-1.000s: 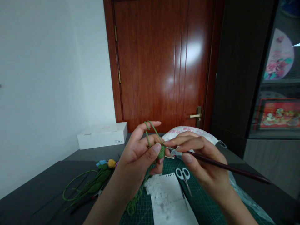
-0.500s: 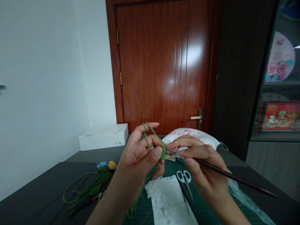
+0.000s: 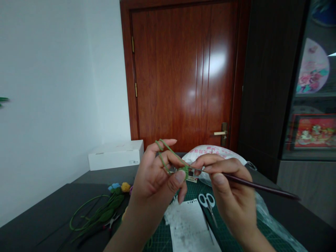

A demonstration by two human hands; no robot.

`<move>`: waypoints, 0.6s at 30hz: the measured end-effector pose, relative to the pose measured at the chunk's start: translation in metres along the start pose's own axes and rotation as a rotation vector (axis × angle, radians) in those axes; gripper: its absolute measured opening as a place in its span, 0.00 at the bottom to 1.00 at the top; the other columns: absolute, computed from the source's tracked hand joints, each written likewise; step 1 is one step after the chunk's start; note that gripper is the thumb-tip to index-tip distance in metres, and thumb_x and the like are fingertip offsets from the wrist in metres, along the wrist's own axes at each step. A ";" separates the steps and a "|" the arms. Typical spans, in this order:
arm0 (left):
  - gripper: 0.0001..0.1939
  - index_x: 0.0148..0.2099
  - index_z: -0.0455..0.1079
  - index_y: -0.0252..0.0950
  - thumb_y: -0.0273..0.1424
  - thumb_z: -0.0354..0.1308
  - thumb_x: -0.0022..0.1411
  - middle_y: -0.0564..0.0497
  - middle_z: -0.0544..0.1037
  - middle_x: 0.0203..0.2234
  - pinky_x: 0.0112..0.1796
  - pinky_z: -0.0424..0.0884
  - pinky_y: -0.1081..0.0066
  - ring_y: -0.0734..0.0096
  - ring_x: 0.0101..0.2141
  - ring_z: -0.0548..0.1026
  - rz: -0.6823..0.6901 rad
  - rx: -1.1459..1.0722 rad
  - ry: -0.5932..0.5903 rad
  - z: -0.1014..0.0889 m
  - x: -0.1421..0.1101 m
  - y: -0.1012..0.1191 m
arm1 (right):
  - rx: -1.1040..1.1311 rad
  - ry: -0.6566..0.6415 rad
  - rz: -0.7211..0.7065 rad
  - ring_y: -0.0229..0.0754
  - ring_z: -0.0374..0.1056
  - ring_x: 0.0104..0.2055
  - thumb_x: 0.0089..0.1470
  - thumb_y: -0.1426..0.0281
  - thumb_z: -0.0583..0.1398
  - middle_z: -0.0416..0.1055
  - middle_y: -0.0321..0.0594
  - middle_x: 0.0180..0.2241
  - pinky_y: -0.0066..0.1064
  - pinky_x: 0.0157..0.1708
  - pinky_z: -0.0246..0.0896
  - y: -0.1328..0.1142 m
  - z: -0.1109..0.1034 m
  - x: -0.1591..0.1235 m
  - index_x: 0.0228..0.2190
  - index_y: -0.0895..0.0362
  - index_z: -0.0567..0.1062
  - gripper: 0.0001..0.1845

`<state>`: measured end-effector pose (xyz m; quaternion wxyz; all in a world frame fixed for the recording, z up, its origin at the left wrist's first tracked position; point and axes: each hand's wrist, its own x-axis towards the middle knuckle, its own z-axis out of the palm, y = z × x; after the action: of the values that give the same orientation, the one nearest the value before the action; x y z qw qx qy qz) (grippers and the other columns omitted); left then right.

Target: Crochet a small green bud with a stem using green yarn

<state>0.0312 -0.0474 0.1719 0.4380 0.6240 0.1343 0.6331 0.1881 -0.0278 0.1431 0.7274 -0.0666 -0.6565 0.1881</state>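
Left fingers [image 3: 168, 157] are pinching a green crochet piece [image 3: 185, 172], right fingers [image 3: 208, 161] are pinching a long crochet hook [image 3: 258, 185] pointing leftward at it.

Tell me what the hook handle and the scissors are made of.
The crochet hook's handle looks like dark polished wood, from its reddish sheen, though lacquered plastic is possible. The scissors seem to have white plastic loops, smooth and matte, and steel blades, from their grey metallic tone.
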 end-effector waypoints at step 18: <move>0.19 0.52 0.66 0.43 0.22 0.65 0.63 0.54 0.77 0.33 0.26 0.72 0.75 0.73 0.29 0.75 0.181 0.187 0.130 0.009 -0.008 -0.002 | -0.207 -0.006 0.004 0.45 0.75 0.49 0.66 0.74 0.58 0.80 0.38 0.44 0.42 0.50 0.71 -0.011 0.002 -0.010 0.42 0.47 0.77 0.10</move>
<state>0.0393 -0.0549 0.1667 0.3096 0.6293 0.1641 0.6937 0.1872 -0.0420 0.1379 0.7144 -0.1422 -0.6744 0.1206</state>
